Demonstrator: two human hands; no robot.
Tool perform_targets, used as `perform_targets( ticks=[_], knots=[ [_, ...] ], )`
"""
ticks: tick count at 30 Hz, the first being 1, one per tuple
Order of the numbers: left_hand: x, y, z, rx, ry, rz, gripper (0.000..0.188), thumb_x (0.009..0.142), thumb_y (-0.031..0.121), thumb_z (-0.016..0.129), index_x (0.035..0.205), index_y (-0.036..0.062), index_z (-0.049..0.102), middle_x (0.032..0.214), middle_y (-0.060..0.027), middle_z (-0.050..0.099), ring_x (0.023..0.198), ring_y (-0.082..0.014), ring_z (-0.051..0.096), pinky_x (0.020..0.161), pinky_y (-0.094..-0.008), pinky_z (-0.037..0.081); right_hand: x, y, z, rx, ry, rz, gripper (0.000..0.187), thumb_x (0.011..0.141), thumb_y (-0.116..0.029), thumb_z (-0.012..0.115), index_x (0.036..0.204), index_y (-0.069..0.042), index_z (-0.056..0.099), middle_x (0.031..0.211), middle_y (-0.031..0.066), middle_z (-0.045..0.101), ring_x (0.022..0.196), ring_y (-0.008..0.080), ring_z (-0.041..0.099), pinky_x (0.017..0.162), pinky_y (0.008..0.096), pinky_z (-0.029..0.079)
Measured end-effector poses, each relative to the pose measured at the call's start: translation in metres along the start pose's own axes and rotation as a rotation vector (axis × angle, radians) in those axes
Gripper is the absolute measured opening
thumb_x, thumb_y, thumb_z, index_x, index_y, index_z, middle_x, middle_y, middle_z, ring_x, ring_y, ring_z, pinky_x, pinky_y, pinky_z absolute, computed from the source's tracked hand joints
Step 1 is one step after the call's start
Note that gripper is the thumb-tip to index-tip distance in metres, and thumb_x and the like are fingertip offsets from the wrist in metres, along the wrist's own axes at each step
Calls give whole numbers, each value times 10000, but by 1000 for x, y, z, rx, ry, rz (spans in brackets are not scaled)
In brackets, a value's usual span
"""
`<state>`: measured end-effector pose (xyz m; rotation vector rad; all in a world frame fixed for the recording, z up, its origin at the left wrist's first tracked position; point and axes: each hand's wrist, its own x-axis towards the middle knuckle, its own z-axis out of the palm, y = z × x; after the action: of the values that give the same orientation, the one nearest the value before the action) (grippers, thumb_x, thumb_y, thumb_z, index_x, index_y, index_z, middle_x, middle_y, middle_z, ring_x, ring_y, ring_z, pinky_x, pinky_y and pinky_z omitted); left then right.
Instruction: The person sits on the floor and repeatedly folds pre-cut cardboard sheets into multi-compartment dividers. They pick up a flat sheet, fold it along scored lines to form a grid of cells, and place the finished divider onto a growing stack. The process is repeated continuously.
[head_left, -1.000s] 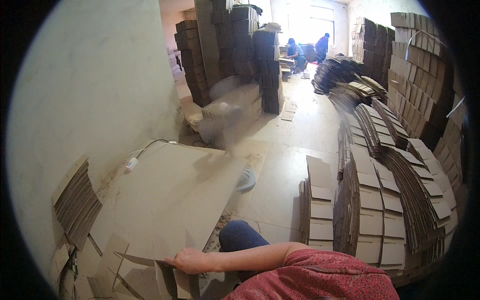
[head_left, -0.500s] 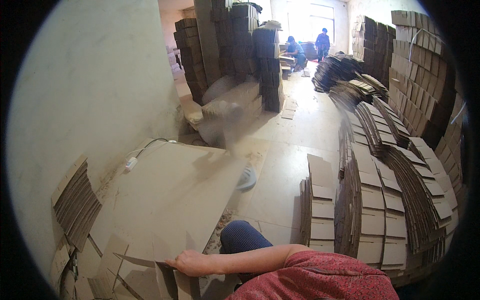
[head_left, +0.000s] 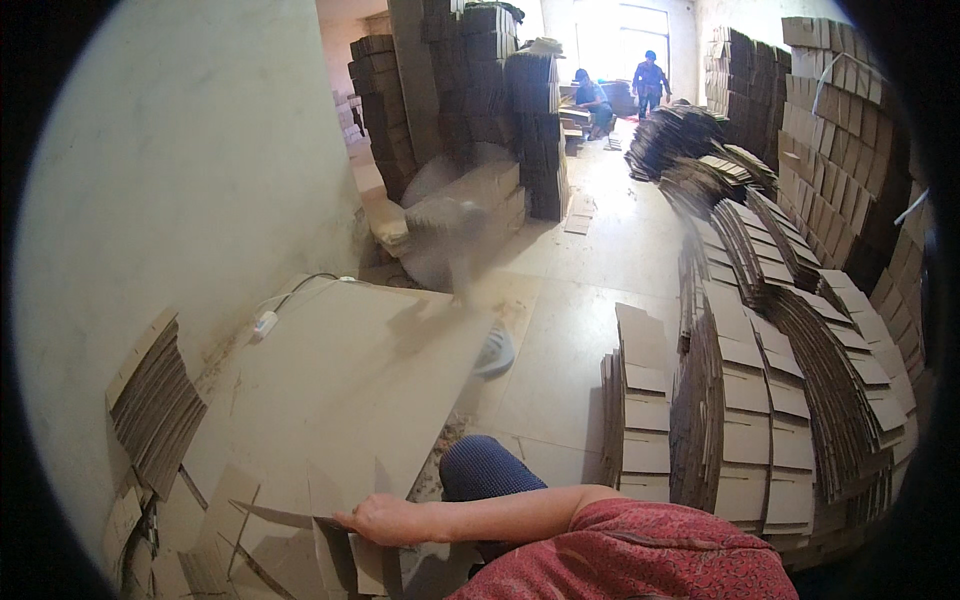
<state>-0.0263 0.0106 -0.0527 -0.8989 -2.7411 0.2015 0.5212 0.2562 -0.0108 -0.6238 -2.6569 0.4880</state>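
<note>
My right hand (head_left: 382, 519) reaches across from the right, its fingers closed at the edge of a slotted cardboard piece (head_left: 335, 552) low in the view. The piece stands partly upright among other slotted cardboard sheets (head_left: 285, 553). Their thin upright and flat parts overlap, so I cannot tell which ones are joined. Beneath and beyond them spreads a large pale board (head_left: 350, 395). My left hand is out of view.
A fan (head_left: 455, 215) stands beyond the board, its blades blurred. A white power strip (head_left: 264, 326) lies by the left wall. Cardboard stacks (head_left: 745, 400) fill the right side, and a smaller stack (head_left: 155, 410) leans left. Two people (head_left: 651, 82) are by the far window.
My right hand stays at the cardboard piece, with only a slight shift. The standing person in the distance has changed posture a little.
</note>
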Motion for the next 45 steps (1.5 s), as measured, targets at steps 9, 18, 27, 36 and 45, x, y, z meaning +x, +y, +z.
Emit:
perform_targets(
  ticks=[9, 18, 27, 36, 45],
  knots=[
    [-1, -1, 5, -11, 17, 47, 481, 949, 367, 485, 1324, 69, 439, 1301, -135, 510, 1191, -287, 499, 965, -445, 417, -6, -3, -6, 18, -18, 49, 460, 819, -87, 507, 1270, -4, 473, 681, 188, 616, 664, 380, 636, 556, 469, 488],
    [-70, 98, -147, -490, -240, -166, 404, 989, 294, 435, 1309, 55, 501, 1315, -132, 514, 1216, -258, 488, 995, -409, 384, -11, 18, 11, -4, -65, 134, 401, 862, -136, 506, 1261, -110, 470, 760, 180, 622, 684, 351, 639, 564, 449, 494],
    [-55, 70, -121, -316, -29, 212, 290, 902, 269, 558, 908, -20, 585, 754, -187, 607, 687, -325, 576, 614, -457, 429, -14, -12, -25, 162, 88, -110, 469, 772, 56, 543, 1235, -15, 516, 797, 205, 609, 732, 400, 603, 637, 445, 486],
    [-101, 200, -183, -725, -517, 315, 275, 843, 217, 619, 951, -33, 657, 818, -140, 654, 736, -222, 592, 650, -369, 467, 4, -29, -47, 144, 251, -296, 554, 687, 94, 579, 1229, -6, 525, 722, 160, 558, 644, 346, 565, 579, 436, 457],
    [-126, 229, -171, -977, -557, 331, 230, 859, 193, 622, 857, -35, 659, 687, -83, 607, 638, -151, 533, 588, -352, 431, -5, -22, -53, 187, 208, -176, 512, 701, 89, 549, 1205, -7, 550, 765, 178, 597, 677, 366, 585, 615, 422, 483]
  ],
)
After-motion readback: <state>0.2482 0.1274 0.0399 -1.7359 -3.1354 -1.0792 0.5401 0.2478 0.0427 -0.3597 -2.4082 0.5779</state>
